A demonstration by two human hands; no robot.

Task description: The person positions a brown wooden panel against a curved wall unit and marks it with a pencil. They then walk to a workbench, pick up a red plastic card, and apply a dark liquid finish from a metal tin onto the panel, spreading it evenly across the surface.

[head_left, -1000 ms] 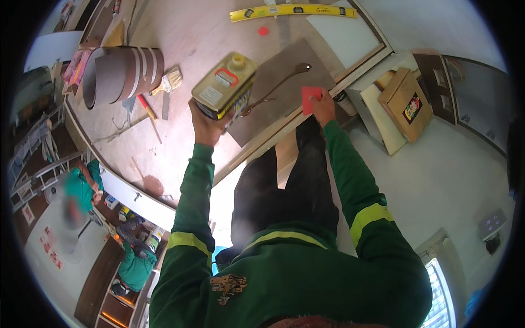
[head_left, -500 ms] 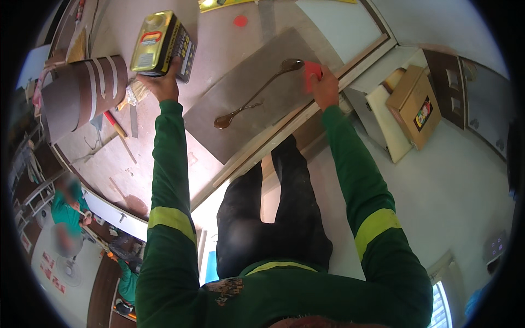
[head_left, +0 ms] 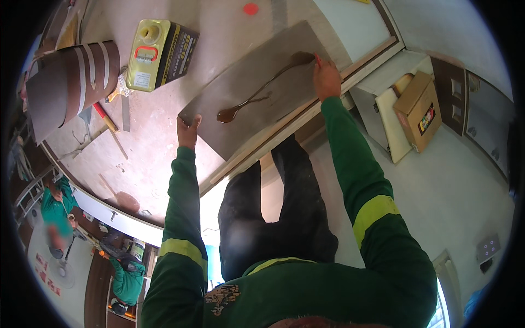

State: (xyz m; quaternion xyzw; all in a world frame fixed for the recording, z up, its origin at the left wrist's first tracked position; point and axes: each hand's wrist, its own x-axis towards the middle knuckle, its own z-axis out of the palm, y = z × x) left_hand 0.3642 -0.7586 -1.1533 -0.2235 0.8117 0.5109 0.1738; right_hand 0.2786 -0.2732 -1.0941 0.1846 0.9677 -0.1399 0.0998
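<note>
A brown rectangular sheet (head_left: 219, 95) lies on the worktable, with a shiny trail of dark amber glue (head_left: 228, 113) running diagonally across it. My left hand (head_left: 187, 130) grips the sheet's left corner, thumb on one side. In my right hand (head_left: 328, 81) is a red flat spreader (head_left: 318, 60), mostly hidden by the fingers. Its edge meets the glue's far right end, where the glue is smeared wider. A yellow and black metal can (head_left: 145, 68) with a red handle stands uncapped beyond my left hand.
A rolled brown sheet (head_left: 74, 82) with pale strips sits at the left, near a brush (head_left: 116, 90) and a red-handled tool (head_left: 105, 116). A red disc (head_left: 251, 9) lies farther back. Right of the table is a cardboard box (head_left: 418, 109). Two people in green (head_left: 128, 279) are at lower left.
My left hand has let go of the can, now standing on the table, and moved down to the sheet's corner. My right hand has brought the spreader onto the glue's far end.
</note>
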